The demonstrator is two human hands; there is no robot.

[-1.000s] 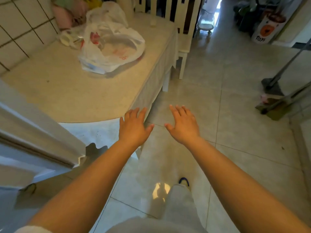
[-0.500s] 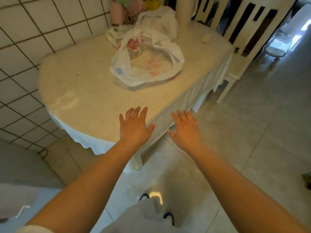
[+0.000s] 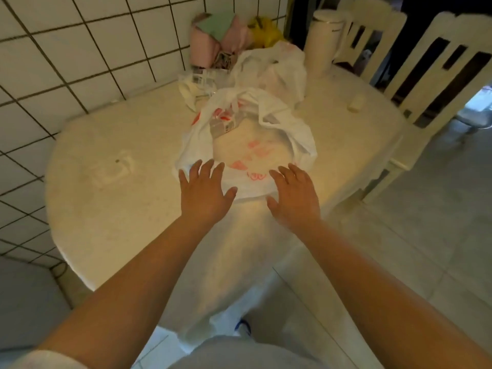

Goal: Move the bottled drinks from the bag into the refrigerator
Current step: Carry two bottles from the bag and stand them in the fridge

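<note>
Both hands are spread open and empty at the near rim of the bag (image 3: 247, 145), left hand (image 3: 203, 193) and right hand (image 3: 294, 199). The remaining drinks (image 3: 222, 123) lie deeper in, up-frame, nearer the left hand.

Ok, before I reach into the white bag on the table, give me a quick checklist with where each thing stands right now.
1. Both hands free: ok. The left hand and right hand are open and hold nothing.
2. Hands at the bag: ok. Both are at the near edge of the white plastic bag; contact cannot be told.
3. Bag mouth open: ok. It gapes upward.
4. Drinks visible inside: cannot tell. Only a packaged item shows at the far side; its kind is unclear.
5. Bag steady on the table: ok. It lies flat, away from the edge.
6. Refrigerator ready: cannot tell. It is out of view.
</note>
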